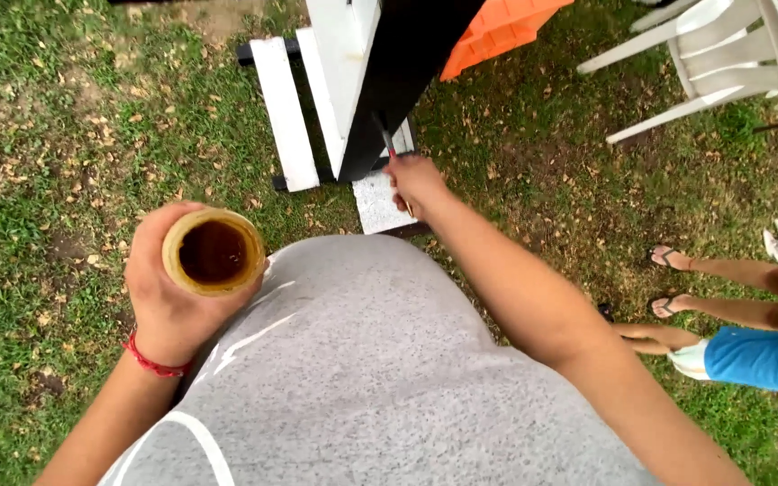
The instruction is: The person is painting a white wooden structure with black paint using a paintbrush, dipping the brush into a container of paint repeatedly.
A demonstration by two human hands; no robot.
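Right, I'd keep strokes short: right hand [414, 180] pinches the paintbrush [386, 139] against the black board [402, 63], left hand [168, 292] clenched round the open paint jar [213, 252], held level at my chest.

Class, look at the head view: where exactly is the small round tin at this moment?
The tin sits in the left hand, on the left of the head view, just above the grey shirt and over the grass.

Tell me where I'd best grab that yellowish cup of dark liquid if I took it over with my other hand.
Grip the cup around its side wall, just under the rim, coming from the right, since the left hand already wraps the left side and bottom. It stands upright and open-topped, so keep fingers off the mouth, and probably keep it level.
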